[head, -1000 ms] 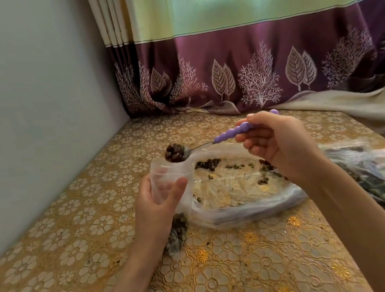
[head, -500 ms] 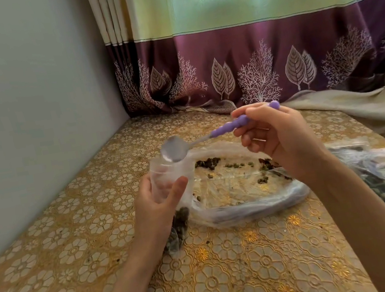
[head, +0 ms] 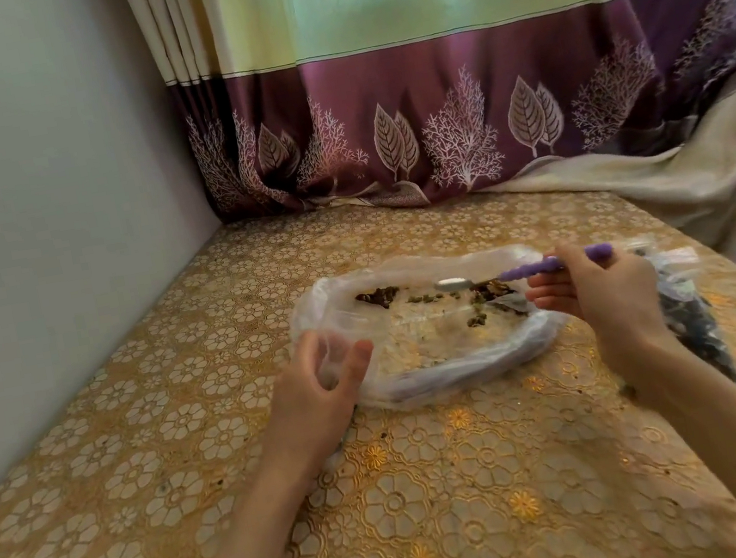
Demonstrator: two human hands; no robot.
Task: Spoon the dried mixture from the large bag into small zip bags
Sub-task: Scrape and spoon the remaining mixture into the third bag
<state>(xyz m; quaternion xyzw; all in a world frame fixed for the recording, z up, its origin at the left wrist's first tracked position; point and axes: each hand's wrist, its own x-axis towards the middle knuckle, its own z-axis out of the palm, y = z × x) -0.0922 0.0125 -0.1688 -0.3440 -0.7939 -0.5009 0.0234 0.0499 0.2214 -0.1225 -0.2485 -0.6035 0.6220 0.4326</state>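
A large clear plastic bag [head: 421, 347] lies open on the table, with dark dried bits scattered along its far side. My right hand [head: 601, 288] holds a spoon with a purple handle [head: 530, 270]; its metal bowl is empty and hovers over the dried mixture [head: 485, 295] in the bag. My left hand [head: 320, 384] grips a small clear zip bag [head: 331, 333] at its mouth, at the large bag's left edge. The small bag's lower part is hidden behind my hand.
The table carries a gold floral cloth [head: 396, 517]. A bag with dark contents [head: 690, 322] lies behind my right wrist. A grey wall stands on the left, and a purple and green curtain [head: 423, 99] hangs at the back. A beige cloth [head: 705, 183] lies at the right.
The spoon tipped its load into the small zip bag, then swung right and down, empty, over the large bag. My left hand lowered slightly with the small bag.
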